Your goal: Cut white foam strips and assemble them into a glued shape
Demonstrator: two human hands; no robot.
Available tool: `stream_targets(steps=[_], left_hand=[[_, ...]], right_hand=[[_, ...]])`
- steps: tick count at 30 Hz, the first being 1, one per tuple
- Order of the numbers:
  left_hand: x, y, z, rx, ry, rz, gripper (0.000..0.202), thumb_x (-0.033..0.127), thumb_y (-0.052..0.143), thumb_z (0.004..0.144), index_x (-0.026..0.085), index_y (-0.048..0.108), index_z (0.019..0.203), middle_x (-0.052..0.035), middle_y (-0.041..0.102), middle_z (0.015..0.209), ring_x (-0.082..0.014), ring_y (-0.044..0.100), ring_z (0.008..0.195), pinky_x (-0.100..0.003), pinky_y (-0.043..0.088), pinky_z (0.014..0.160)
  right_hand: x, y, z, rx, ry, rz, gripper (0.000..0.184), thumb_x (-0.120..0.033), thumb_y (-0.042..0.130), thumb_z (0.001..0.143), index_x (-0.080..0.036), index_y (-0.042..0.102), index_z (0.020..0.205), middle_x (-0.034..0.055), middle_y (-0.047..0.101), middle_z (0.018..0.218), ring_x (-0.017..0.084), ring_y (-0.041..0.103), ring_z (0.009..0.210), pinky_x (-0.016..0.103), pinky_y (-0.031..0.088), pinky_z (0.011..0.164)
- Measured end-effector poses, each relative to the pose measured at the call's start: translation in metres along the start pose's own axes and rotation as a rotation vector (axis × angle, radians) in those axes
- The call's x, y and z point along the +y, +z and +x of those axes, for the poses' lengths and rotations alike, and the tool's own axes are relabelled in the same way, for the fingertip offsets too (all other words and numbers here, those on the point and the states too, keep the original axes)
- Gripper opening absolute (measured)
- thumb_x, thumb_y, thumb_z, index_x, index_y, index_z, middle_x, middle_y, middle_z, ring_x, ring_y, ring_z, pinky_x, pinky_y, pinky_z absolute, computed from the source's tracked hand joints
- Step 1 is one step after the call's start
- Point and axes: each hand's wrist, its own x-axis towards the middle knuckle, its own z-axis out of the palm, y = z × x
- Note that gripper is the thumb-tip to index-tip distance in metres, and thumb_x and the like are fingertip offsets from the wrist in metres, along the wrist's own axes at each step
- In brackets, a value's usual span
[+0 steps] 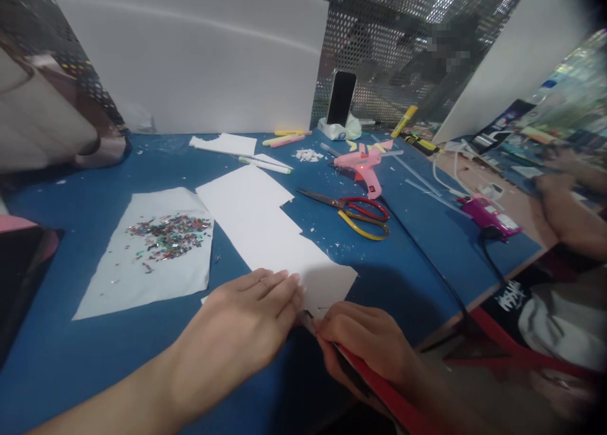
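Left hand (253,315) rests on paper (253,217) between scissors (339,203) and colourful scraps (173,238).

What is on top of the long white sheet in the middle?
On the long white sheet lies the left hand. The part beneath is covered and unseen; whether the right hand touches the sheet is unclear.

My sheet of white card (258,223) lies flat on the blue tabletop (107,359), running slantwise away from me — plain, smooth, with stepped notches along its right edge. Its near end sits in shadow, partly covered by my left hand (246,315). The slim metal-tipped cutter (308,321) slants out of my right hand (367,340), tip at the card's near edge — whether touching, I can't tell.
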Motion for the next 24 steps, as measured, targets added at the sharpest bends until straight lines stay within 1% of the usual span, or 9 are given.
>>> stream_targets(steps=[3, 5, 8, 11, 19, 24], left_hand=[[0.000, 0.000, 0.000, -0.005, -0.009, -0.006, 0.035, 0.008, 0.037, 0.098, 0.009, 0.068, 0.114, -0.0133, 0.070, 0.119, -0.0257, 0.071, 0.102, -0.039, 0.058, 0.089], [0.001, 0.000, 0.001, -0.009, -0.009, -0.008, 0.035, 0.009, 0.037, 0.098, 0.009, 0.068, 0.114, -0.0130, 0.070, 0.119, -0.0256, 0.070, 0.103, -0.039, 0.058, 0.090], [0.002, 0.000, 0.001, -0.005, -0.008, -0.003, 0.038, 0.011, 0.033, 0.100, 0.010, 0.069, 0.113, -0.0123, 0.070, 0.118, -0.0250, 0.071, 0.102, -0.038, 0.058, 0.089], [0.003, 0.000, 0.002, 0.012, -0.017, 0.005, 0.040, 0.012, 0.031, 0.101, 0.011, 0.070, 0.111, -0.0104, 0.071, 0.116, -0.0234, 0.071, 0.100, -0.036, 0.058, 0.087], [0.003, 0.003, 0.000, -0.005, -0.012, 0.016, 0.038, 0.015, 0.033, 0.102, 0.010, 0.068, 0.115, -0.0109, 0.071, 0.117, -0.0239, 0.070, 0.103, -0.037, 0.057, 0.090], [0.003, 0.001, 0.002, 0.021, -0.018, 0.032, 0.040, 0.016, 0.032, 0.103, 0.012, 0.070, 0.112, -0.0096, 0.072, 0.115, -0.0227, 0.071, 0.101, -0.035, 0.059, 0.087]], right_hand=[[0.002, 0.001, -0.004, -0.015, -0.016, -0.006, 0.024, -0.003, 0.046, 0.087, -0.020, 0.043, 0.072, -0.0035, 0.046, 0.059, 0.009, 0.043, 0.053, 0.020, 0.036, 0.050], [0.004, 0.002, -0.011, -0.029, -0.022, 0.033, 0.025, -0.004, 0.047, 0.089, -0.020, 0.041, 0.071, -0.0031, 0.045, 0.062, 0.009, 0.042, 0.055, 0.021, 0.034, 0.052], [0.007, 0.003, -0.020, -0.074, -0.020, 0.123, 0.027, -0.004, 0.047, 0.092, -0.019, 0.041, 0.070, -0.0020, 0.048, 0.067, 0.009, 0.044, 0.060, 0.021, 0.035, 0.056], [0.008, 0.000, -0.023, -0.112, -0.011, 0.171, 0.026, -0.005, 0.046, 0.092, -0.018, 0.043, 0.071, -0.0017, 0.049, 0.069, 0.009, 0.044, 0.063, 0.021, 0.036, 0.058], [0.008, -0.007, -0.018, -0.147, -0.022, 0.197, 0.026, -0.007, 0.047, 0.095, -0.018, 0.043, 0.071, -0.0035, 0.049, 0.067, 0.008, 0.042, 0.061, 0.022, 0.033, 0.057], [0.012, -0.009, -0.020, -0.167, -0.042, 0.193, 0.026, -0.010, 0.046, 0.096, -0.019, 0.045, 0.071, -0.0036, 0.052, 0.067, 0.009, 0.044, 0.062, 0.022, 0.036, 0.059]])
